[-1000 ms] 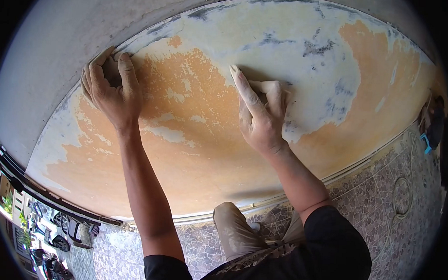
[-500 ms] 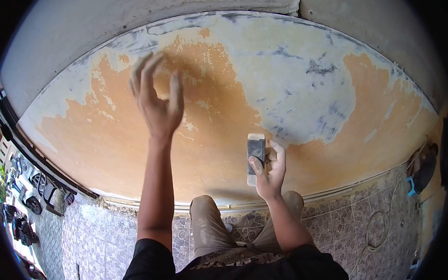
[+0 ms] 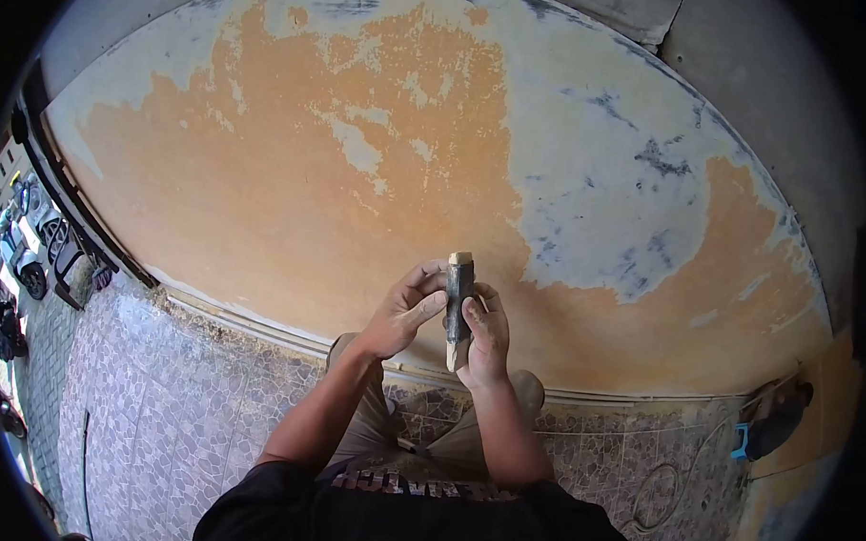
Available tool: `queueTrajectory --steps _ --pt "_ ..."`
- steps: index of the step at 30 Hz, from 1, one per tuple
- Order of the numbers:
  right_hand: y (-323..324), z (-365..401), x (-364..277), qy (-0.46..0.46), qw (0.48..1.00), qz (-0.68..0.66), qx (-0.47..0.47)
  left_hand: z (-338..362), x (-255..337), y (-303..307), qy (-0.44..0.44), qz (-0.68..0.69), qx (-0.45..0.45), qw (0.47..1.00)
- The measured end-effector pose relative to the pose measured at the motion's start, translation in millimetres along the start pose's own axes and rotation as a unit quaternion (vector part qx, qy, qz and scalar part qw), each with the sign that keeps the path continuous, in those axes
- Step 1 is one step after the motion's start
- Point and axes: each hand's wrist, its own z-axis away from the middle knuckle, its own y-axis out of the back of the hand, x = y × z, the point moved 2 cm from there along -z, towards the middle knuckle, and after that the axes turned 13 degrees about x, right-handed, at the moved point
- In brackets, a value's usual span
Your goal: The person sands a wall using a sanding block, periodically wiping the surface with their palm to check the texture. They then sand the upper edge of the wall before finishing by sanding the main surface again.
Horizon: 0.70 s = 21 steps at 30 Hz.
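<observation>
In front of my body I hold a sanding block [image 3: 460, 300], a wooden piece with dark sandpaper wrapped round its middle and bare pale wood at both ends. It stands nearly upright, turned with a narrow side toward me. My right hand [image 3: 488, 334] grips it from the right, thumb along the paper. From the left, my left hand [image 3: 408, 308] has its thumb and fingers closed on the block's other edge; some fingertips are hidden behind it. Beyond both hands rises a wall [image 3: 293, 189] with worn orange paint and pale, grey-marked patches. Dust coats my fingers.
A pipe [image 3: 600, 397] runs along the wall's foot, above the stone-patterned tiled floor [image 3: 190, 405]. A coiled hose [image 3: 668, 493] lies at right, near a light-blue object [image 3: 740, 441] and a dark shape I cannot make out. Motorcycles [image 3: 24, 247] stand at far left.
My left hand has come down from the wall to the sanding block. The block has moved left and turned to show its narrow side. The view has shifted.
</observation>
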Motion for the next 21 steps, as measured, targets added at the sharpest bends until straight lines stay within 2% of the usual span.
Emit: queueTrajectory --steps 2,4,7,8,10,13,15,17,18,20,21 --pt "10.0 1.1 2.5 -0.031 0.999 -0.001 -0.033 1.5 -6.2 -1.5 0.042 0.035 0.019 0.998" --pt "11.9 3.8 0.4 -0.056 0.997 0.009 -0.055 3.6 -0.1 -6.1 0.03 0.047 0.035 0.998" --pt "16.2 0.5 -8.4 -0.018 0.992 0.102 -0.071 6.7 6.7 -10.4 0.023 0.054 0.051 0.997" --pt "15.7 0.9 -12.9 -0.013 0.992 0.104 -0.073 6.3 4.9 -8.9 0.014 0.068 0.066 0.995" --pt "7.2 8.3 -25.3 0.029 0.98 0.135 -0.14 7.1 7.5 -8.5 0.023 0.1 0.096 0.99" --pt "6.5 16.3 -29.6 0.046 0.966 0.167 -0.194 8.2 9.6 -8.1 0.014 0.145 0.123 0.982" --pt "7.9 13.8 -27.7 0.063 0.964 0.174 -0.192 10.8 6.3 -1.7 0.006 0.161 0.133 0.978" --pt "16.5 4.1 -32.6 0.106 0.932 0.292 -0.189 14.8 7.9 7.9 0.002 0.176 0.176 0.969" --pt "16.1 -4.6 -44.1 0.208 0.898 0.348 -0.173 17.6 8.3 13.7 -0.006 0.171 0.194 0.966" --pt "-1.5 -16.1 -94.1 0.44 0.763 0.459 -0.114 25.9 9.5 30.0 -0.004 0.167 0.214 0.962" --pt "-11.2 -22.4 -119.0 0.524 0.715 0.459 -0.057 30.1 10.5 38.8 0.0 0.164 0.234 0.958"
